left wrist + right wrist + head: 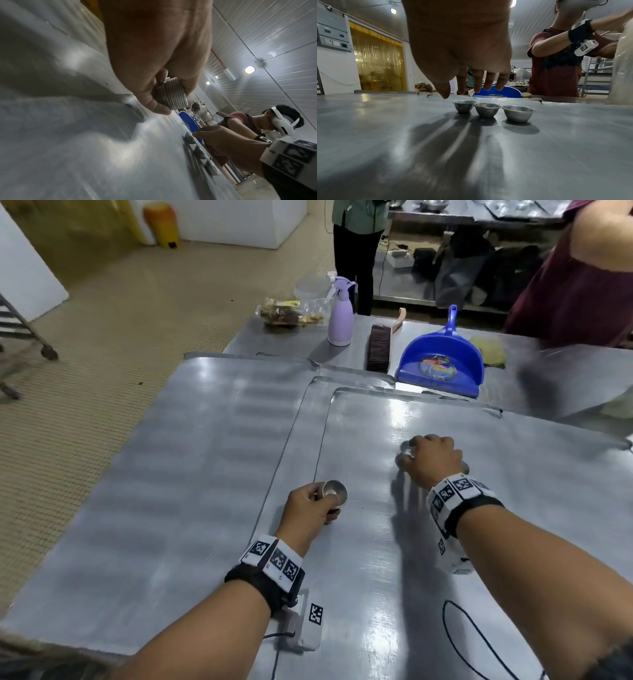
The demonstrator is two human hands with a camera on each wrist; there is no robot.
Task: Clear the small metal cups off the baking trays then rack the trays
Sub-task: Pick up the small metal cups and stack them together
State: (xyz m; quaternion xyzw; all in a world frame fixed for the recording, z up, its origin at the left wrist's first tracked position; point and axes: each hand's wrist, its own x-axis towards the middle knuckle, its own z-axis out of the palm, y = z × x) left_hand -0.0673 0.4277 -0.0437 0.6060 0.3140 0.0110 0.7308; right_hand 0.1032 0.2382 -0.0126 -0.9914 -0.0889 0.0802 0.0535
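The left hand [310,505] pinches a nested stack of small metal cups [334,492], thumb on one side and curled fingers on the other; the left wrist view shows the ribbed rims of many cups packed together. This stack sits just above the top baking tray [513,508], near its left edge. The right hand [432,460] hovers farther along the same tray, toward the blue dustpan [442,361], with its fingers spread and pointing down, holding nothing. Under it, three loose cups [487,111] stand upright in a row on the tray, close to one another but apart; in the head view the hand hides most of them.

The step in hand looks like gathering these last three. To do it well, the right grip should probably come down over the nearest rim, thumb and forefinger on opposite sides of the wall, and lift straight up so the neighbours are not knocked. Dropping each cup squarely into the left stack keeps it nested; a tilted cup could jam or slide off. The left hand should hold its stack level and close by, so the carry is short. More trays [205,440] lie beneath and left of the top one, on the table [565,364].
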